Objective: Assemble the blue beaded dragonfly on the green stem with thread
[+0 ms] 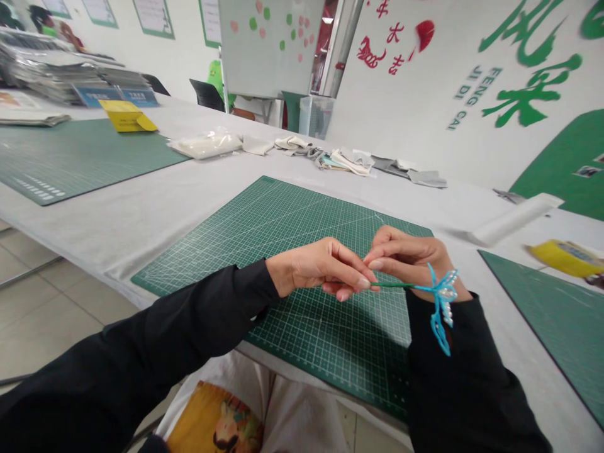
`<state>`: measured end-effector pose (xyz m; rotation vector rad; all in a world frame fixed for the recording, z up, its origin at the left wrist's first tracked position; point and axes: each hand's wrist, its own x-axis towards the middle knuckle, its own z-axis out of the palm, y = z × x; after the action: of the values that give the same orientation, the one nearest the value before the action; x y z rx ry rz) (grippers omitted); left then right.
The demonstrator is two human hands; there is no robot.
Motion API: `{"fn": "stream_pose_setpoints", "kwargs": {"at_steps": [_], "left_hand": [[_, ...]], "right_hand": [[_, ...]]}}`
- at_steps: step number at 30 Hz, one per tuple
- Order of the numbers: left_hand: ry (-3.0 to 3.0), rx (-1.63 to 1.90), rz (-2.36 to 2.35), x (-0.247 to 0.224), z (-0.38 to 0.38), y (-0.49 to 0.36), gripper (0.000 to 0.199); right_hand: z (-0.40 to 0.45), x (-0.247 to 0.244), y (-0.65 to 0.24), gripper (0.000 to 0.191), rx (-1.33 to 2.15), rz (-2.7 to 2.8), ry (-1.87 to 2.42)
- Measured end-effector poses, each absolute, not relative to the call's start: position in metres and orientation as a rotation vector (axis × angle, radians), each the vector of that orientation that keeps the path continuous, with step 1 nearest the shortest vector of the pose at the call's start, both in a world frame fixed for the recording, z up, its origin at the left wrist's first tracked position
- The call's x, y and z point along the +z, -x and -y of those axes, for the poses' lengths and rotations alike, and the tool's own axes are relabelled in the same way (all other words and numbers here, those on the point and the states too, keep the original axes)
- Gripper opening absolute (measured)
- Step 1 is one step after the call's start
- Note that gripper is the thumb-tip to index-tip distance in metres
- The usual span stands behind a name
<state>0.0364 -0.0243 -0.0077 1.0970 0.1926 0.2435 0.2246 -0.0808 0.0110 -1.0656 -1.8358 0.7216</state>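
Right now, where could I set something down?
Bare room: the tablecloth between the left mat and middle mat, and the middle mat beyond the left sleeve. Crowded: the far side, with fabric scraps and a plastic packet, and around the left hand, right hand and blue flower.

Head view, facing forward and down, near table (184, 192).

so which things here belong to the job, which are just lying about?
In use:
blue flower
green stem, pinched in the left hand
right hand, close by
cutting mat underneath, probably

Lying about, apparently:
cloth scraps
white roll
plastic bag
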Motion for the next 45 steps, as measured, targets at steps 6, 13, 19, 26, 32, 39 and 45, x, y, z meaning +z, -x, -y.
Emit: {"fn": "stream_pose_setpoints", "kwargs": {"at_steps": [6,13,19,26,32,39,45], "left_hand": [[-1.121,0.301,-0.208,-0.009,0.022,-0.037,0.014],[-1.154,0.343,-0.216,-0.008,0.022,-0.037,0.014],[-1.168,0.417,-0.204,-0.007,0.021,-0.037,0.011],[-1.213,0.506,-0.243,-0.007,0.021,-0.039,0.014],[-1.266,0.602,-0.295,-0.004,0.023,-0.040,0.011],[-1.259,0.708,-0.296,-0.007,0.020,-0.042,0.013],[-1.261,0.754,-0.342,-0.008,0.019,-0.044,0.016]], "right_hand": [[0.082,0.010,-0.230,0.007,0.722,1.790,1.097],[0.081,0.006,-0.236,0.005,0.726,1.753,1.099],[0.078,0.003,-0.240,0.004,0.733,1.712,1.059],[0.074,0.000,-0.243,0.004,0.698,1.710,1.043],[0.068,-0.010,-0.249,0.005,0.683,1.658,1.032],[0.069,-0.008,-0.241,0.008,0.673,1.629,1.022],[0.068,-0.012,-0.239,0.004,0.700,1.565,1.057]]}}
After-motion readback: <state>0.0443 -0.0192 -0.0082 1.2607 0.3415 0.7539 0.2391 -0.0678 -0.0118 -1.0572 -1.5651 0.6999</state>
